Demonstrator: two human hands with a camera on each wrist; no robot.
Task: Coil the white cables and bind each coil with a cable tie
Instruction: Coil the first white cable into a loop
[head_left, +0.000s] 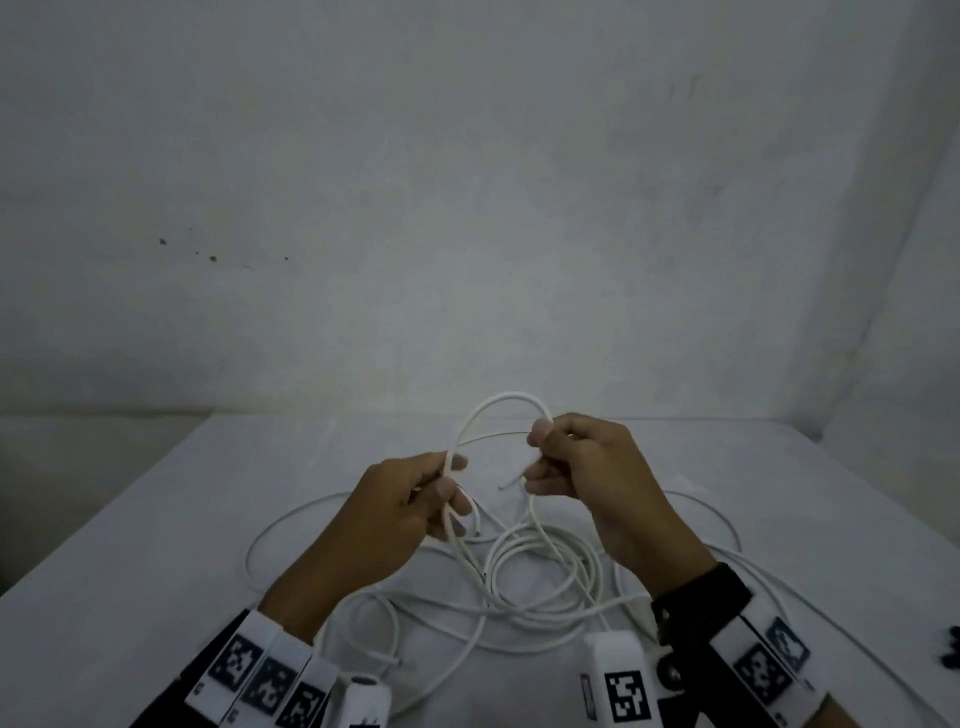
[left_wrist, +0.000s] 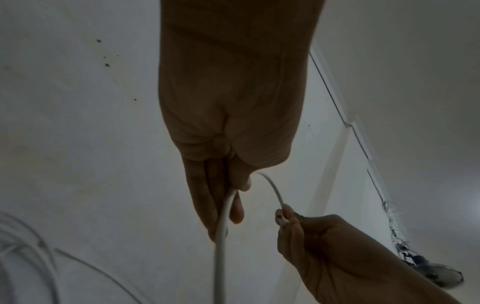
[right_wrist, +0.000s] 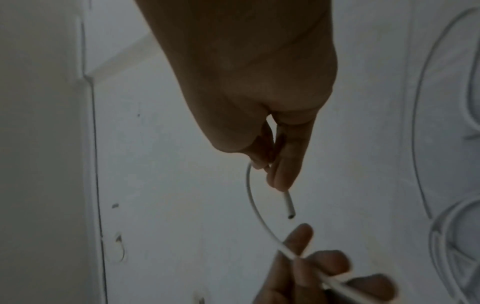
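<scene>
A white cable (head_left: 508, 397) arcs in a raised loop between my two hands above the table. My left hand (head_left: 451, 491) grips the loop's left side, fingers curled round the strand (left_wrist: 223, 216). My right hand (head_left: 537, 457) pinches the right side near the cable's cut end (head_left: 502, 487), which pokes out below the fingers (right_wrist: 290, 214). In the right wrist view the left hand (right_wrist: 303, 259) holds the strand at the bottom. The rest of the cable lies in loose tangled loops (head_left: 540, 577) on the table under my hands. I see no cable tie in either hand.
The white table (head_left: 156, 519) meets a plain wall at its back and right. Cable loops spread left (head_left: 270, 530) and right (head_left: 727, 525) of my hands. Small dark objects (head_left: 950, 647) lie at the table's right edge, too cropped to identify.
</scene>
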